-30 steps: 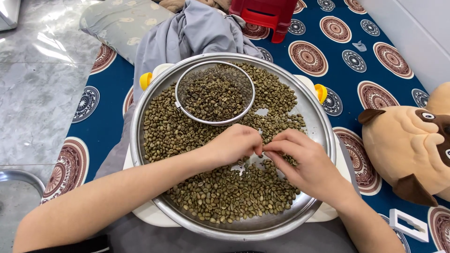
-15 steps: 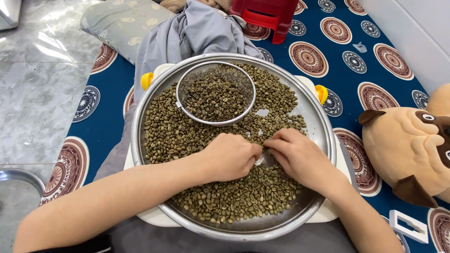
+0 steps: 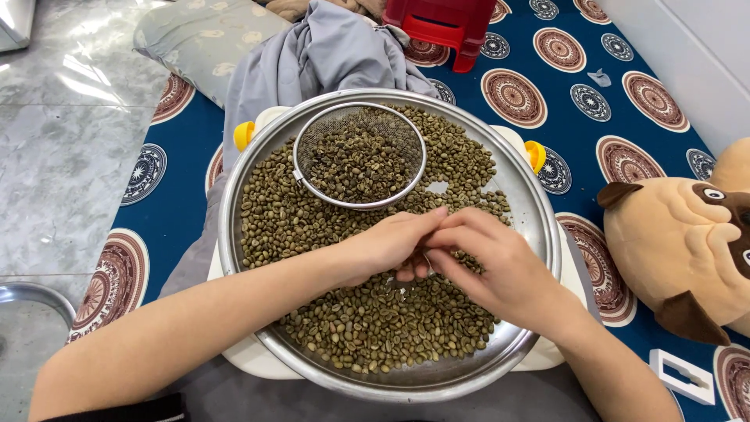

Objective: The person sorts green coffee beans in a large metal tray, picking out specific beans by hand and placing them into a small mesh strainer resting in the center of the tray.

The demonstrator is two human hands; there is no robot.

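- Head view: a wide steel pan is sitting on a white tray with yellow knobs, and greenish-brown beans are covering most of the pan floor.
- A round wire-mesh sieve is resting inside the pan, toward the far rim, holding its own small heap of beans.
- The left hand is lying over the beans at the pan's centre, fingers pressed together and curled, tips meeting the other hand; whether a bean is pinched between them cannot be told.
- The right hand is lying just beside it, toward the pan's right rim, fingers drawn together and touching the left fingertips.
- Both forearms are crossing the pan's near rim.
- A grey cloth is lying bunched beyond the pan's far rim, with a red stool farther behind it.
- A plush dog toy is sitting to the right of the pan on a blue patterned mat.
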